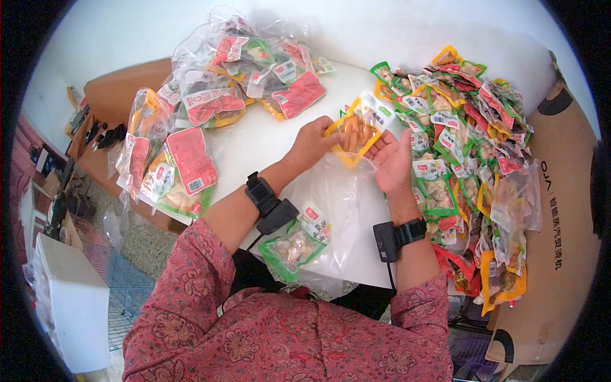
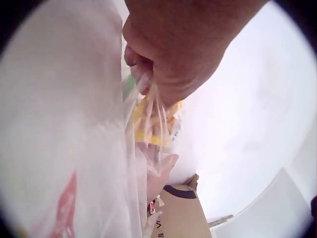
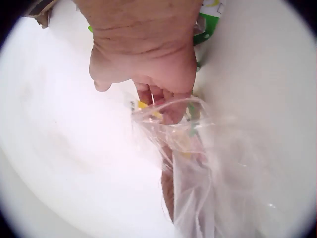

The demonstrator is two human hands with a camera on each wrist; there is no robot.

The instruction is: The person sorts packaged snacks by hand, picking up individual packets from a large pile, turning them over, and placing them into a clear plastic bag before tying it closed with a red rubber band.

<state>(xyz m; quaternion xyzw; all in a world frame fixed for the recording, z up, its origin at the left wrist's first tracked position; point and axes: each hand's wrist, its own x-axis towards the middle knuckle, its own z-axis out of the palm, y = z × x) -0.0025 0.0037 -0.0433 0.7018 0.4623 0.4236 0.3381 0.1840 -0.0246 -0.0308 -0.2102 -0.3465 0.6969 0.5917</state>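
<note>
Ahead of me, my left hand (image 1: 310, 143) grips the mouth of a clear plastic bag (image 2: 106, 144), its fingers curled in the left wrist view. A yellow-edged snack packet (image 1: 361, 130) with orange-brown pieces inside is tilted between my hands, slightly blurred. Opposite, my right hand (image 1: 393, 167) has its palm turned up and its fingers extended at the packet's lower right edge. In the right wrist view those fingers (image 3: 171, 114) reach the bag's mouth. The bag hangs down over the table, with a green-edged packet (image 1: 286, 258) showing at its lower part.
Loose green-, yellow- and red-edged packets (image 1: 445, 137) are heaped on the right. Filled clear bags (image 1: 213, 102) stand at the back left of the white table (image 1: 254, 149), with more bags (image 1: 191, 159) nearer. A large cardboard box (image 1: 554, 191) stands along the right.
</note>
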